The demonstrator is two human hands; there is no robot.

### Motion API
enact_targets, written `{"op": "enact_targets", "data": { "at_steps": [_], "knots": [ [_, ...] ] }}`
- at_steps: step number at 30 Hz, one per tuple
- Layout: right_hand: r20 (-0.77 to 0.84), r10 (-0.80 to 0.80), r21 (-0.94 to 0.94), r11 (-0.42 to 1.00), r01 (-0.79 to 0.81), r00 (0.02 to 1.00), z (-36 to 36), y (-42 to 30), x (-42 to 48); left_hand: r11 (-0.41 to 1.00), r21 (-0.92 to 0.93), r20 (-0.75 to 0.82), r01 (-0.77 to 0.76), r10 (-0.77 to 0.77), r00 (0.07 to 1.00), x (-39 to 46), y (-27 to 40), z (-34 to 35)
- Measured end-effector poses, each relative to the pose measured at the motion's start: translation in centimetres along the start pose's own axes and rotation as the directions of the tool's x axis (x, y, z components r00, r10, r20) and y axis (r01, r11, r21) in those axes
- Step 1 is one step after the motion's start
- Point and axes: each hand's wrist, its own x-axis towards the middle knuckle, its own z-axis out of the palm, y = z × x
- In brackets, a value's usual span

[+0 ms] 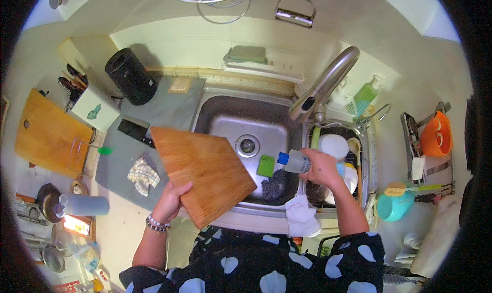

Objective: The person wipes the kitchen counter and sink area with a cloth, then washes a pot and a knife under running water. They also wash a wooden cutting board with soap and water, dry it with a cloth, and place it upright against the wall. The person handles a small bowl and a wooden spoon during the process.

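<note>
My left hand (170, 202) grips the near-left edge of a wooden cutting board (203, 170), tilted over the left part of the sink (230, 124). In my right hand (322, 168) is a clear plastic bottle (296, 161) with a blue cap, lying almost level and pointing left. The bottle bears writing. Below and left of its cap, a green sponge (265, 165) rests on the sink floor. Beside the sponge lies a dark mesh scourer (273, 185). The drain strainer (247, 145) shows just beyond the board's right edge.
A steel faucet (326, 83) arches over the sink's right side. Dishes and a white bowl (333, 146) fill the rack at right. A cleaver (134, 130) and a checked cloth (143, 176) lie on the grey counter. White cloths (301, 216) hang over the sink's front rim.
</note>
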Motion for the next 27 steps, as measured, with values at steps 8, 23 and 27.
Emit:
{"op": "enact_targets", "data": {
  "at_steps": [8, 23, 27],
  "knots": [
    [-0.418, 0.441, 0.836, 0.528, 0.146, 0.795, -4.8, 8.0, -0.7, 0.996, -0.082, -0.049, 0.022, -0.026, 0.998, -0.8, -0.5, -0.5],
    [-0.631, 0.640, 0.705, 0.708, -0.019, 0.438, -2.3, 27.4, 16.9, 0.998, -0.060, -0.128, -0.004, -0.004, 0.992, -0.7, 0.5, 1.1],
    [-0.703, 0.562, 0.551, 0.818, -0.166, 0.436, -1.2, 26.7, 16.6, 0.998, -0.051, -0.118, 0.037, -0.043, 0.992, -0.6, 0.4, 0.9]
  ]
}}
